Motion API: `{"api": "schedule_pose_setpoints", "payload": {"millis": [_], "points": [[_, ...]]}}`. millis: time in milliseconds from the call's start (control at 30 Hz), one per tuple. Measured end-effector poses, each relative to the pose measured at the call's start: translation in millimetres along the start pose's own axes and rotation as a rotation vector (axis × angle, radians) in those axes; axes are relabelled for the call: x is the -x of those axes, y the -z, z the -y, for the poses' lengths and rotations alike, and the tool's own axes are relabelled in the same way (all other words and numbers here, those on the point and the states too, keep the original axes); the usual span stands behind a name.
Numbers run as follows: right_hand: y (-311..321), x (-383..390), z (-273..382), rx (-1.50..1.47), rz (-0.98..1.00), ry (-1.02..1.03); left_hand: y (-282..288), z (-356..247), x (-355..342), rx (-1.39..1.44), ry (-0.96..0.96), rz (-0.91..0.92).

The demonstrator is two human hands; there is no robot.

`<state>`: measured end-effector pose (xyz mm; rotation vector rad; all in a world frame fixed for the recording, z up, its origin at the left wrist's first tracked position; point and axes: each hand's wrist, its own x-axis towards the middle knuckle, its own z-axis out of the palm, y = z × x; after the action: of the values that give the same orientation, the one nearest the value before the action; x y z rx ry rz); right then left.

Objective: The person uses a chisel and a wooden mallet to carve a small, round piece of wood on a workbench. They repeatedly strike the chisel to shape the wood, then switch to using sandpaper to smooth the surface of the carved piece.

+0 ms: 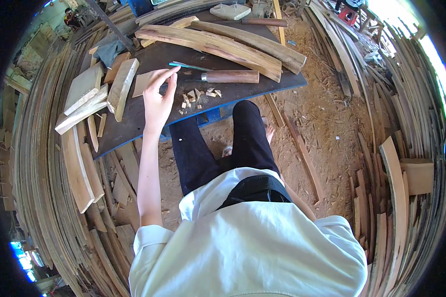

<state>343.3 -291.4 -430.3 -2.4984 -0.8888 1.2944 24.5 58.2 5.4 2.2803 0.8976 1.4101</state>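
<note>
My left hand (158, 101) reaches out over a dark work board (148, 57). Its index fingertip is at the near end of a thin teal pencil-like stick (189, 66), and the thumb is spread apart below it; nothing sits in the palm. A small flat wood piece (141, 83) lies just left of the hand. A tool with a round wooden handle (230, 76) lies to the right of the fingers, with small wood chips (199, 95) in front of it. My right hand is hidden beside my body.
Long curved wooden slats (218, 44) lie across the board's far side, and pale blocks (121, 86) are stacked at its left end. Another handled tool (262, 22) lies further back. Stacks of bent planks (396, 198) ring the sawdust floor (327, 114).
</note>
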Motion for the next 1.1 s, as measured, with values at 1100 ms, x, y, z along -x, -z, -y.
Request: {"api": "schedule_pose_setpoints", "payload": {"millis": [1100], "points": [[47, -11, 1, 0.079, 0.005, 0.044, 0, 8, 8, 0.178, -0.009, 0.014]]}}
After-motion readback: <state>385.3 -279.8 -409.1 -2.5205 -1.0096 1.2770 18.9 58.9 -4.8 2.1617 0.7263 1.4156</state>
